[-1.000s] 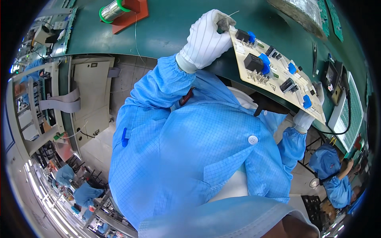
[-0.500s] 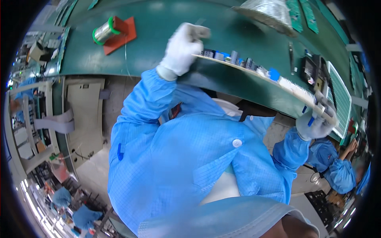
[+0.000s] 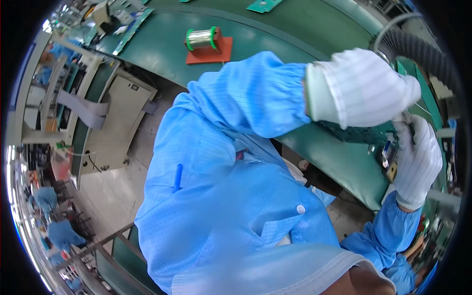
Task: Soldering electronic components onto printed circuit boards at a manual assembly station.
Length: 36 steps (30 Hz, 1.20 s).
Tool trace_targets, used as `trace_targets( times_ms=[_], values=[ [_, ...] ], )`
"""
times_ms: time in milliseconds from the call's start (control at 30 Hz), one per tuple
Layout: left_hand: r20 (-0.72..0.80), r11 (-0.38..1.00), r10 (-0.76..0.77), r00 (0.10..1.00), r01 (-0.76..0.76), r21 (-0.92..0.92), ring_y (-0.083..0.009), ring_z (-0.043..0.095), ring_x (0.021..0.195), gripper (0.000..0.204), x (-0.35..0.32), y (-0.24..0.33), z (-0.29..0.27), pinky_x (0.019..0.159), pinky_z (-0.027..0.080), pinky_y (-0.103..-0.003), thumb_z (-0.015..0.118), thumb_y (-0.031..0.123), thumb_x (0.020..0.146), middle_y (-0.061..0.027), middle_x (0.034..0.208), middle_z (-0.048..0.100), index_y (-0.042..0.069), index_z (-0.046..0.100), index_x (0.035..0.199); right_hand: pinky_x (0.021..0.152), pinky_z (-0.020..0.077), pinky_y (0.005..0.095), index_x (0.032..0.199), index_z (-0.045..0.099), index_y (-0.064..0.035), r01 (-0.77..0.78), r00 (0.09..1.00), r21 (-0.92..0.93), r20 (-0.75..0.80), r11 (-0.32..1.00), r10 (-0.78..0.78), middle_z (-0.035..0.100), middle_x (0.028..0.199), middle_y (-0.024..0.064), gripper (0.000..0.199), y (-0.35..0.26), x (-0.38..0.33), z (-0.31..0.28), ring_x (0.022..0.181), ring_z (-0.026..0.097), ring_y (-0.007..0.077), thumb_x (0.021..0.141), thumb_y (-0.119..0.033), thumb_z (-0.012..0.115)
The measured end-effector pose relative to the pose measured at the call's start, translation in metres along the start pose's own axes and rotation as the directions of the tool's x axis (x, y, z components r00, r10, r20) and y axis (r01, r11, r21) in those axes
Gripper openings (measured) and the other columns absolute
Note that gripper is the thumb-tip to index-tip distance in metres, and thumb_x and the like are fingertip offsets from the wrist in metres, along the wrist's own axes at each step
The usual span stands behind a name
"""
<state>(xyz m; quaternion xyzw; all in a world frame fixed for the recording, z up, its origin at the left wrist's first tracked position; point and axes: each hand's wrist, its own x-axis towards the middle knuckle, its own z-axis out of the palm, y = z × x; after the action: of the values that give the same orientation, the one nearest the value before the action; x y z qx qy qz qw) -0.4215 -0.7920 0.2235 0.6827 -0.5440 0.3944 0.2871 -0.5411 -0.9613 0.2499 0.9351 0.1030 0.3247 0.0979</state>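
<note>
My left hand (image 3: 366,88), in a white glove, reaches across to the right above a dark green circuit board (image 3: 351,133). Its fingers are curled closed; what they hold, if anything, is hidden. Just below its fingertips is my right hand (image 3: 418,164), also gloved, with thumb and fingers pinched together at the board's right end. Whatever sits in that pinch cannot be made out. The board lies low over the green table, partly covered by my left glove and sleeve. Small blue and metallic parts (image 3: 386,150) show beside my right fingers.
A solder wire spool (image 3: 201,39) with green rims stands on a red holder (image 3: 210,57) at the far left of the table (image 3: 339,162). A black corrugated hose (image 3: 418,46) arches at the far right. Another green board (image 3: 264,5) lies at the back.
My left hand has left the board's left end and swung right, close to my right hand. The board, earlier held tilted with its components showing, is now mostly hidden. The view has shifted.
</note>
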Motion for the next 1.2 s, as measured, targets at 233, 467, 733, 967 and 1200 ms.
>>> trace_targets(
  times_ms=[233,467,733,967,1200],
  values=[
    [0.137,0.95,-0.267,0.954,0.237,0.203,-0.0295,0.069,0.059,0.021,-0.009,-0.075,0.0,0.049,0.055,-0.043,0.065,0.022,0.087,-0.0113,0.066,0.066,0.002,0.064,0.087,0.061,0.04,0.0439,0.087,0.052,0.0024,-0.304,0.899,0.071,0.353,0.95,0.261,0.046,0.075,0.0243,0.039,0.052,0.0,-0.014,0.065,0.05,0.0388,0.098,-0.031,0.066],
    [0.067,0.598,-0.582,0.81,0.371,0.71,-0.0323,0.07,0.071,0.032,-0.091,-0.338,-0.021,0.064,0.056,-0.044,0.073,0.036,0.084,-0.0136,0.078,0.07,0.006,0.068,0.093,0.063,0.0415,0.0369,0.088,0.058,-0.0011,-0.636,0.704,0.259,0.581,0.727,0.409,0.05,0.074,0.0148,0.02,0.126,-0.057,-0.029,0.069,0.051,0.0237,0.095,-0.018,0.065],
    [0.24,0.624,-0.628,0.741,0.295,0.724,-0.0397,0.07,0.086,0.045,-0.197,-0.374,0.141,0.08,0.056,-0.045,0.081,0.049,0.081,-0.0172,0.094,0.073,0.009,0.072,0.1,0.061,0.0468,0.0376,0.095,0.066,-0.0068,-0.343,0.82,0.043,0.5,0.938,0.277,0.058,0.077,0.0111,0.017,0.074,-0.105,-0.066,0.067,0.057,0.0243,0.094,-0.024,0.063],
    [0.479,-0.335,-0.876,0.057,0.642,-0.69,-0.0504,0.069,0.096,0.042,-0.19,-0.328,0.187,0.081,0.059,-0.057,0.054,0.011,0.098,-0.0312,0.125,0.06,-0.007,0.046,0.135,0.077,0.0491,0.0286,0.104,0.071,0.0061,-0.863,0.498,0.334,0.441,0.378,0.747,0.069,0.089,0.005,0.038,0.1,-0.105,-0.071,0.084,0.061,0.0129,0.095,-0.031,0.066],
    [0.598,0.73,-0.679,0.426,0.478,0.489,-0.025,0.072,0.104,0.03,-0.164,-0.282,0.153,0.091,0.058,-0.041,0.05,0.02,0.101,-0.011,0.11,0.076,0.004,0.072,0.114,0.107,0.048,0.0418,0.143,0.054,0.0017,-0.367,0.884,-0.362,0.152,0.857,0.443,0.06,0.14,0.0228,0.052,0.274,-0.06,0.019,0.126,0.061,0.0378,0.091,-0.001,0.054]
  ],
)
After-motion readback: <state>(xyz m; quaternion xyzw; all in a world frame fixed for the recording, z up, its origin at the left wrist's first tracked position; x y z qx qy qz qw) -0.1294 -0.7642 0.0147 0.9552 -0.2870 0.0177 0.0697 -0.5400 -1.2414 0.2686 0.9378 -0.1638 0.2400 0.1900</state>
